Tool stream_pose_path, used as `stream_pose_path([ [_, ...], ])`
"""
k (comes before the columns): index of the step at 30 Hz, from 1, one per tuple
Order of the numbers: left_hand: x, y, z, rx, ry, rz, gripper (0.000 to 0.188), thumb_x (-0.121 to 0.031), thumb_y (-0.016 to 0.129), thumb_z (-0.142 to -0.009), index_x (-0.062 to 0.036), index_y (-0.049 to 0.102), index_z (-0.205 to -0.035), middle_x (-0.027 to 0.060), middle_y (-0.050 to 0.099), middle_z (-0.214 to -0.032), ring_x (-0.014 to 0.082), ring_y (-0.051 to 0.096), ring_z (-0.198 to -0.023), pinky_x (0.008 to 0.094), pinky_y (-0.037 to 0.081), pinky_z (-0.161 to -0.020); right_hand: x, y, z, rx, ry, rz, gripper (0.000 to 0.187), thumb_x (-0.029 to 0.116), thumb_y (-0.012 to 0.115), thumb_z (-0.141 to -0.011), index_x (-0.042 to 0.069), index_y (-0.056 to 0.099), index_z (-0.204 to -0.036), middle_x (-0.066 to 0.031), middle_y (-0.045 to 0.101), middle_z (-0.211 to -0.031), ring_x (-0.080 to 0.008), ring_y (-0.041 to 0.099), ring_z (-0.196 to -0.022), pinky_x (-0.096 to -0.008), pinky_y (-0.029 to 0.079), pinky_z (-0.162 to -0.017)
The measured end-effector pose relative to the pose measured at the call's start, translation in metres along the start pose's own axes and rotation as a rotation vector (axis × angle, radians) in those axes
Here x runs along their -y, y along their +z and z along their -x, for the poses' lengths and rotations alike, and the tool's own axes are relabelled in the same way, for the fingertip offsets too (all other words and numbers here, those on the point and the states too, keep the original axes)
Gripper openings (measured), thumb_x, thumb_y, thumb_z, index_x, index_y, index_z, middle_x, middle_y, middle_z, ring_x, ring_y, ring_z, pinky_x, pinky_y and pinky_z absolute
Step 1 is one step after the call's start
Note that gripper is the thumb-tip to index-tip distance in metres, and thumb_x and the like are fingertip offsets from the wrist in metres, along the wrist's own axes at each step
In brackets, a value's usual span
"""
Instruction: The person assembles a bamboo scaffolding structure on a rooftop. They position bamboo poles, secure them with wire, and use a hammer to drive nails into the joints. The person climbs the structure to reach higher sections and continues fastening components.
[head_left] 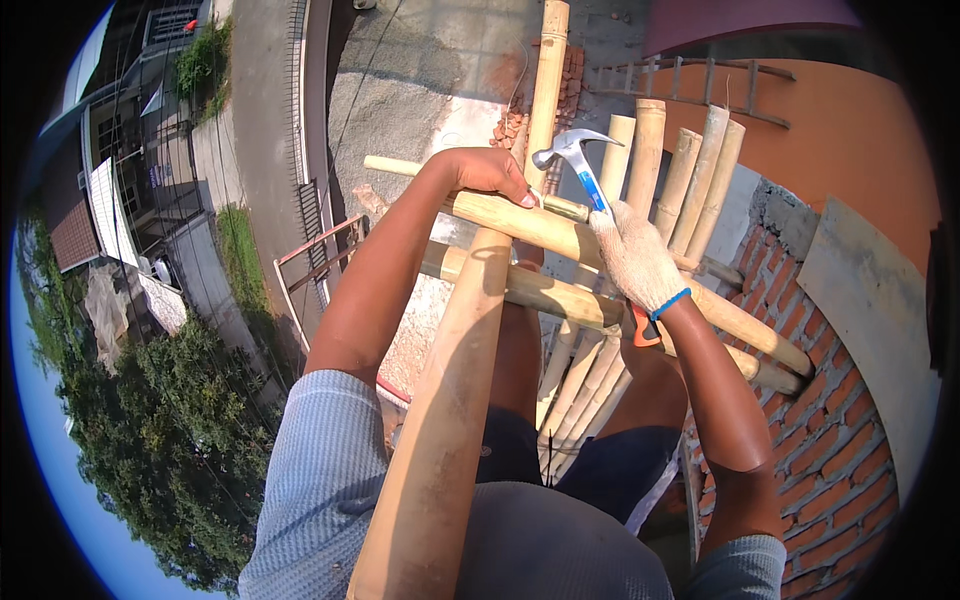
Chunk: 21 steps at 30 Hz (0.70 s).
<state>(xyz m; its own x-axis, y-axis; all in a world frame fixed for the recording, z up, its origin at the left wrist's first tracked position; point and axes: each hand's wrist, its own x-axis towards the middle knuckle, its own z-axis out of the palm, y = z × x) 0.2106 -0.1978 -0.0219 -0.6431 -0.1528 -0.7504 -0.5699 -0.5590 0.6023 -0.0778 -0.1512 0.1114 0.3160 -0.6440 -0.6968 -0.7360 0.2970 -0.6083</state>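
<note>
My right hand (pixel 640 260), in a knitted white glove with a blue cuff edge, is closed round the handle of a claw hammer (pixel 588 180). The hammer's metal head points up and left, above the bamboo, and an orange handle end shows below the glove. My bare left hand (pixel 490 175) bends over a horizontal bamboo pole (pixel 545 228), its fingers pinched together beside the upright pole (pixel 548 85). Something small and whitish shows at its fingertips, too small to name. A thick bamboo pole (pixel 440 400) rises in front of my body and meets the horizontal one.
Several upright bamboo poles (pixel 675 185) stand beyond my right hand. A second horizontal pole (pixel 535 290) runs lower down. At right is a brick wall (pixel 800 470). Far below lie a gravel heap (pixel 390 75), stacked bricks (pixel 570 85) and a ladder (pixel 700 85). Trees (pixel 170 420) stand at left.
</note>
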Motion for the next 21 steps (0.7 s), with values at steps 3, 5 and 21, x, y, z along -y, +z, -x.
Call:
stream_pose_path([
  [3,0.001,0.000,0.000,0.053,-0.063,0.140,0.034,-0.035,0.086,-0.089,-0.0032,0.083,-0.102,0.0025,0.078,-0.089,0.0113,0.066,-0.076,0.0313,0.052,-0.073,-0.001,0.003,0.000,-0.258,-0.016,-0.123,0.043,0.040,0.048,-0.109,-0.002,0.057,-0.109,-0.0313,0.064,-0.083,-0.0520,0.065,-0.085,-0.0547,0.050,-0.078],
  [5,0.002,0.000,-0.002,0.049,-0.063,0.147,0.034,-0.035,0.086,-0.089,-0.0034,0.083,-0.101,0.0018,0.077,-0.086,0.0107,0.064,-0.074,0.0310,0.051,-0.071,-0.001,0.007,0.001,-0.153,-0.039,0.004,0.045,0.042,0.049,-0.109,-0.002,0.057,-0.108,-0.0272,0.064,-0.080,-0.0459,0.067,-0.080,-0.0514,0.051,-0.075],
  [21,0.000,0.001,0.001,0.025,-0.023,0.070,0.038,-0.034,0.086,-0.089,-0.0042,0.082,-0.111,0.0037,0.080,-0.095,0.0104,0.068,-0.084,0.0293,0.053,-0.081,0.001,0.019,0.009,-0.144,0.011,0.003,0.038,0.037,0.049,-0.109,-0.001,0.056,-0.108,-0.0310,0.063,-0.085,-0.0505,0.064,-0.084,-0.0547,0.050,-0.077],
])
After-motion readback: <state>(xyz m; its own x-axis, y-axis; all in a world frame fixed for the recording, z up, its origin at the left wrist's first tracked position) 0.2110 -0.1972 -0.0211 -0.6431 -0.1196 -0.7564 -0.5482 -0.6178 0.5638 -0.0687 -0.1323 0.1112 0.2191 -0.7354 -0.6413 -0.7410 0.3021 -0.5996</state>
